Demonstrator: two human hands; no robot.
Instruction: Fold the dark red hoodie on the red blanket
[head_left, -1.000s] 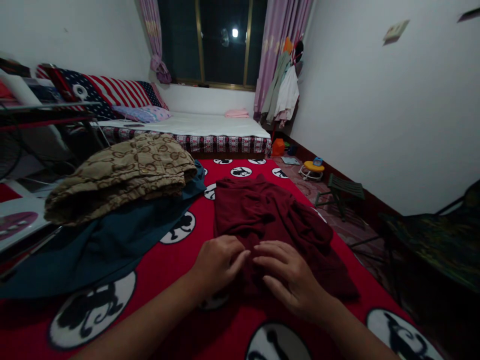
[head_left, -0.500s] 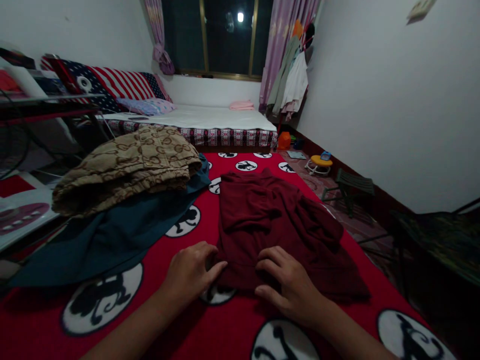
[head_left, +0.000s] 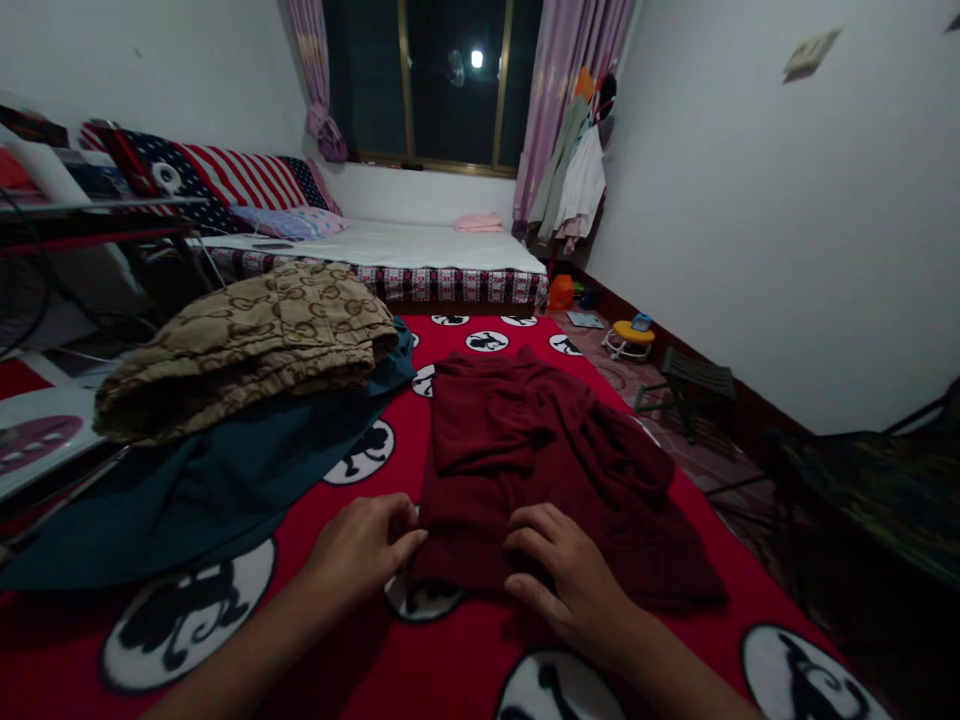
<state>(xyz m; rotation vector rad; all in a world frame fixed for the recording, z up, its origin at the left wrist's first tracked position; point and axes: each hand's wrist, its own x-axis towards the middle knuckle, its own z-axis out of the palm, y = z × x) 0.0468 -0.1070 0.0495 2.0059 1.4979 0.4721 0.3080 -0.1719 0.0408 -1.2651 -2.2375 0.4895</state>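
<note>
A dark red garment (head_left: 525, 450) lies spread on a red blanket (head_left: 330, 640) printed with white circles and black figures. My left hand (head_left: 360, 550) rests at the garment's near left corner, fingers together and touching the hem. My right hand (head_left: 562, 570) lies on the near edge, fingers curled and pressing into the cloth. Both hands sit at the near hem, about a hand's width apart.
A tan patterned garment (head_left: 247, 345) lies piled on a dark teal cloth (head_left: 202, 480) to the left. Behind is a bed (head_left: 390, 250) with striped pillows. A small green stool (head_left: 686, 385) and a dark folding chair (head_left: 877, 480) stand at the right wall.
Both hands have slid back toward me along the garment, from its middle to its near hem, and have moved apart. The near edge now lies flatter.
</note>
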